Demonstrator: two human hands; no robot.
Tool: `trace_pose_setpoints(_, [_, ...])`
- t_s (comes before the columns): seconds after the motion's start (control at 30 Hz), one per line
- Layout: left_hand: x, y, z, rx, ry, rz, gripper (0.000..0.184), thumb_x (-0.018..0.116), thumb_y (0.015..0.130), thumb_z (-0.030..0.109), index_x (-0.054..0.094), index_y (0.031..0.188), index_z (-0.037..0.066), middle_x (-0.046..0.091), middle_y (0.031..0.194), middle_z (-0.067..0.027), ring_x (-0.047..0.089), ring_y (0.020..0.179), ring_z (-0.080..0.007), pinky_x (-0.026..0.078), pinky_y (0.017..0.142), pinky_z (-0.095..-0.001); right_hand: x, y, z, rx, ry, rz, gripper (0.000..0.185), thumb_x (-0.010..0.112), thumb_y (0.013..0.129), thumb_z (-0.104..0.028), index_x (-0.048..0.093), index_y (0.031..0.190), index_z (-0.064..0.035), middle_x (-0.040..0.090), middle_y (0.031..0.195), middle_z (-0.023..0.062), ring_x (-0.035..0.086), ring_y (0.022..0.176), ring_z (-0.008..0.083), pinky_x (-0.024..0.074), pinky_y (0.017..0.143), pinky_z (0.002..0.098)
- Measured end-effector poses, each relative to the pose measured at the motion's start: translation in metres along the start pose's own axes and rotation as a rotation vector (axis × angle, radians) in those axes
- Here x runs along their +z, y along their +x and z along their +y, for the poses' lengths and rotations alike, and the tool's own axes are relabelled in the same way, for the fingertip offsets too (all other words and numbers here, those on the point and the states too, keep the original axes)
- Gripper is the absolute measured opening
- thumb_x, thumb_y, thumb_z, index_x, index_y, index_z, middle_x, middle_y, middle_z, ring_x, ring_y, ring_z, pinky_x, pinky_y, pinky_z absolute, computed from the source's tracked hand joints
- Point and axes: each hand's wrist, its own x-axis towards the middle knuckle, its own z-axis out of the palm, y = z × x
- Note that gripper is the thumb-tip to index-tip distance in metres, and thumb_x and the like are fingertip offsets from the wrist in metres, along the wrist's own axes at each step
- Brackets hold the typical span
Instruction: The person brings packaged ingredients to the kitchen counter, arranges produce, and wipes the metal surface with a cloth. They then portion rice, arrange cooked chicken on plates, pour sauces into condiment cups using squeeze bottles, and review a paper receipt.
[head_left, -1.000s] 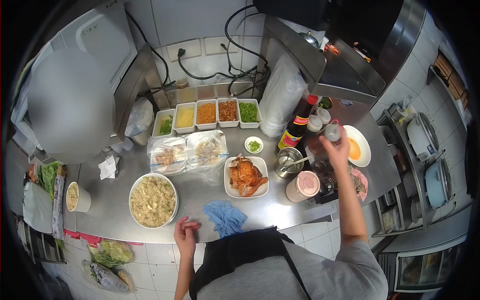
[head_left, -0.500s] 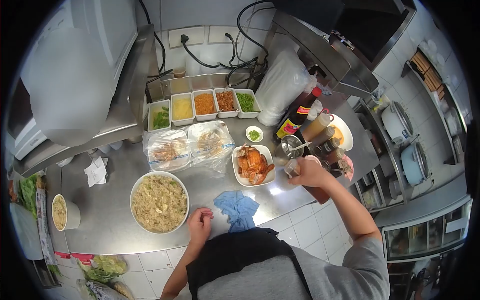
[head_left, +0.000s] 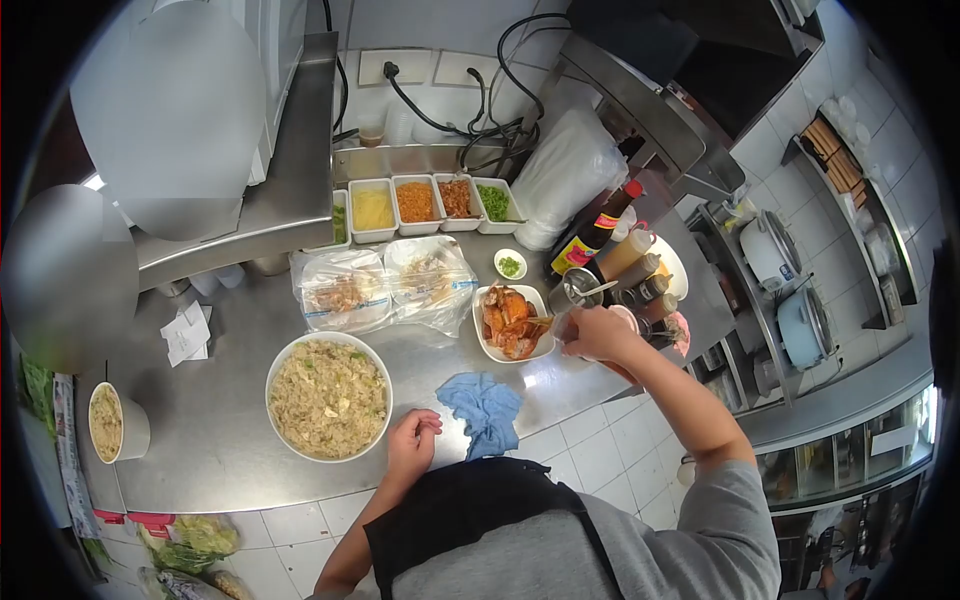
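Note:
My right hand (head_left: 598,335) is closed on a small clear jar (head_left: 566,325), mostly hidden by the fingers, at the right rim of a square white bowl. In that bowl (head_left: 541,352) lie browned roast chicken pieces (head_left: 510,322). My left hand (head_left: 412,443) rests at the counter's front edge with its fingers curled in and nothing visible in them. It is between a large white bowl (head_left: 273,415) of fried rice (head_left: 328,398) and a crumpled blue cloth (head_left: 481,412). Behind the chicken sits a small dish of chopped green onion (head_left: 509,267).
Bagged food containers (head_left: 345,290) lie behind the rice. Topping tubs (head_left: 415,203) line the back. Sauce bottles (head_left: 632,255), a dark red-capped bottle (head_left: 592,235) and a metal cup (head_left: 577,290) crowd the right. At far left are a rice tub (head_left: 133,430) and paper slips (head_left: 186,334).
My right hand has moved slightly left with the jar, from beside the chicken bowl to its right rim. The view has shifted a little; my left hand stays resting near the rice.

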Motion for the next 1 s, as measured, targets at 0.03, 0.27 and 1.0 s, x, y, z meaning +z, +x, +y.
trace_pose_setpoints(0.03, [0.001,0.0,0.0,0.001,-0.001,0.0,0.016,0.046,0.079,-0.007,0.058,0.087,-0.003,0.062,0.077,-0.0111,0.065,0.067,-0.0169,0.051,0.062,-0.0265,0.003,-0.002,0.005,-0.003,0.038,0.006,0.046,0.074,0.063,-0.032,0.061,0.096,-0.003,0.066,0.084,0.0164,0.065,0.083,0.0313,0.0514,0.074,0.04])
trace_pose_setpoints(0.27, [0.004,0.001,0.005,-0.012,0.101,0.037,0.016,0.046,0.078,-0.007,0.059,0.086,-0.001,0.062,0.075,-0.0111,0.064,0.066,-0.0168,0.05,0.06,-0.0262,0.0,-0.012,0.043,-0.006,0.829,0.164,0.044,0.076,0.072,-0.025,0.055,0.102,-0.0009,0.064,0.083,0.0086,0.062,0.073,0.0182,0.0502,0.068,0.0311])
trace_pose_setpoints(1.0, [0.031,0.004,-0.012,-0.023,0.275,0.364,0.018,0.04,0.079,-0.009,0.057,0.081,-0.004,0.06,0.072,-0.0092,0.057,0.062,-0.0131,0.047,0.06,-0.0244,0.042,0.103,0.203,-0.108,0.673,1.014,0.059,0.08,0.061,-0.026,0.054,0.109,-0.0049,0.053,0.103,0.0154,0.05,0.103,0.0338,0.0409,0.089,0.0409])
